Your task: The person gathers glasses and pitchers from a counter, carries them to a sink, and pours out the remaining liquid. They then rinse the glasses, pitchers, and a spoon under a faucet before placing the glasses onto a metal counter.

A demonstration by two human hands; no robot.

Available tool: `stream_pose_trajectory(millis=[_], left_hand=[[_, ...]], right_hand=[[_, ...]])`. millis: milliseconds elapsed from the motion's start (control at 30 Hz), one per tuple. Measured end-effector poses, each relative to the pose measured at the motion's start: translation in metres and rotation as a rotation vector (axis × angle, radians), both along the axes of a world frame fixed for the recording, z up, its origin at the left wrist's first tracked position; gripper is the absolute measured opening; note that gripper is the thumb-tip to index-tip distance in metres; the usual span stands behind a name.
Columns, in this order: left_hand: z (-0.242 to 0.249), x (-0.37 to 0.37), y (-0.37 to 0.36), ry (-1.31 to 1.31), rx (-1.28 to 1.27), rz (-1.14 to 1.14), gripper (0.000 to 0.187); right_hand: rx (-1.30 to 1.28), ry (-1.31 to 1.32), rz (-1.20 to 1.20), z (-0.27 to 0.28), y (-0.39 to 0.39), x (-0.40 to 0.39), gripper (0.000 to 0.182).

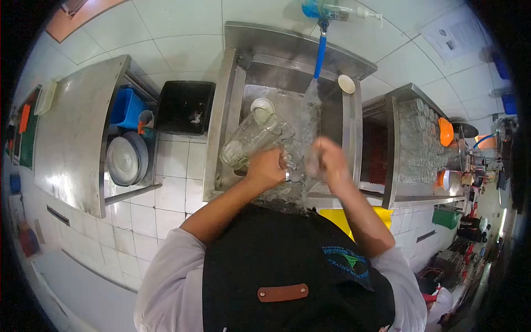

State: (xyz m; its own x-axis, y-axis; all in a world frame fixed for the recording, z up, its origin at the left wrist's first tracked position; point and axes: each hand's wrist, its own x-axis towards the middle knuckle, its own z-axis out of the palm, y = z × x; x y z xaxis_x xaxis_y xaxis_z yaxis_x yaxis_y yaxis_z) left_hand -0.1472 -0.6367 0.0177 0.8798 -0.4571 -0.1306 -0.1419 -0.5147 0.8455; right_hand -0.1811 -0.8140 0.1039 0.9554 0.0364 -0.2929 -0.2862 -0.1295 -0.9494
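Over a steel sink (pixel 352 127), my left hand (pixel 268 167) is closed around clear glassware, its exact kind hard to make out. Just beyond that hand, a large clear pitcher-like vessel (pixel 243 141) lies on its side in the basin. A small white bowl (pixel 262 105) sits by its far end. My right hand (pixel 333 164) is smeared by motion, its fingers curled beside a blurred clear glass piece (pixel 312 162). Water runs from a blue hose (pixel 320 58) into the basin. Wet, clear glassware between my hands is partly hidden by them.
A cream cup (pixel 346 84) rests on the sink's right ledge. Rows of glasses (pixel 417 141) fill a rack at right, near an orange bowl (pixel 446 131). To the left are a black bin (pixel 184 108), a steel table (pixel 77 133) and stacked plates (pixel 123 160).
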Motion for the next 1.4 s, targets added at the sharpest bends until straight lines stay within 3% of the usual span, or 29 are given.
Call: stream_pose_trajectory(millis=[33,100,167,267,300,367,400,600,700,800,867,933,1033,1067,1133,1167,1233,1333,1400], left_hand=[[-0.002,-0.002,-0.004,-0.007,-0.013,-0.013,0.023],[0.007,-0.003,-0.012,-0.048,0.070,-0.159,0.026],[0.011,0.002,-0.020,-0.040,0.084,-0.223,0.028],[0.002,-0.006,-0.019,0.034,0.027,-0.202,0.028],[0.003,-0.008,-0.016,0.025,0.022,-0.198,0.028],[0.004,-0.003,-0.011,0.040,-0.008,-0.165,0.029],[0.003,-0.001,-0.005,0.074,-0.031,-0.143,0.029],[-0.024,-0.001,0.014,0.057,-0.021,-0.005,0.029],[-0.004,0.000,0.028,0.136,-0.080,0.146,0.027],[0.003,-0.006,0.043,0.141,-0.131,0.273,0.027],[0.000,-0.009,0.057,0.100,-0.124,0.303,0.030],[-0.007,-0.011,0.071,0.051,-0.093,0.306,0.035],[0.017,-0.017,0.079,0.025,-0.017,0.359,0.039],[-0.006,-0.022,0.088,0.051,-0.082,0.374,0.038],[-0.004,-0.027,0.097,0.054,-0.085,0.391,0.039],[-0.003,-0.026,0.099,0.062,-0.086,0.402,0.039],[-0.002,-0.024,0.101,0.067,-0.075,0.439,0.037],[0.002,-0.020,0.102,0.086,-0.096,0.482,0.033],[0.010,-0.013,0.096,0.106,-0.155,0.489,0.030]], right_hand=[[-0.007,-0.049,-0.086,0.000,0.009,0.028,0.026],[-0.608,-0.349,0.123,0.015,0.043,0.071,0.032],[-0.728,-0.640,0.176,-0.011,0.056,0.109,0.038],[-0.579,-0.702,0.106,-0.075,0.026,0.145,0.032],[-0.739,-0.860,0.157,-0.106,0.008,0.144,0.036],[-0.793,-0.651,0.195,-0.114,-0.020,0.125,0.046],[-0.672,-0.277,0.174,-0.110,-0.029,0.100,0.052],[-0.444,0.103,-0.109,-0.125,-0.051,0.008,0.060],[-0.050,0.307,-0.384,-0.124,-0.034,-0.008,0.048],[0.278,0.319,-0.425,-0.153,-0.034,0.039,0.040],[0.091,0.301,-0.308,-0.177,-0.022,0.095,0.041],[0.140,0.115,-0.341,-0.175,0.012,0.140,0.040],[-0.744,-0.266,-0.173,-0.306,-0.016,0.216,0.035],[-0.450,-0.182,-0.333,-0.312,-0.029,0.228,0.030],[0.576,0.052,-0.811,-0.305,-0.059,0.250,0.019],[0.803,0.079,-0.961,-0.296,-0.074,0.261,0.015],[0.866,0.120,-1.156,-0.231,-0.089,0.277,0.013],[0.823,0.174,-0.730,-0.249,-0.125,0.307,0.012],[0.998,0.182,-0.470,-0.257,-0.135,0.312,0.013]])
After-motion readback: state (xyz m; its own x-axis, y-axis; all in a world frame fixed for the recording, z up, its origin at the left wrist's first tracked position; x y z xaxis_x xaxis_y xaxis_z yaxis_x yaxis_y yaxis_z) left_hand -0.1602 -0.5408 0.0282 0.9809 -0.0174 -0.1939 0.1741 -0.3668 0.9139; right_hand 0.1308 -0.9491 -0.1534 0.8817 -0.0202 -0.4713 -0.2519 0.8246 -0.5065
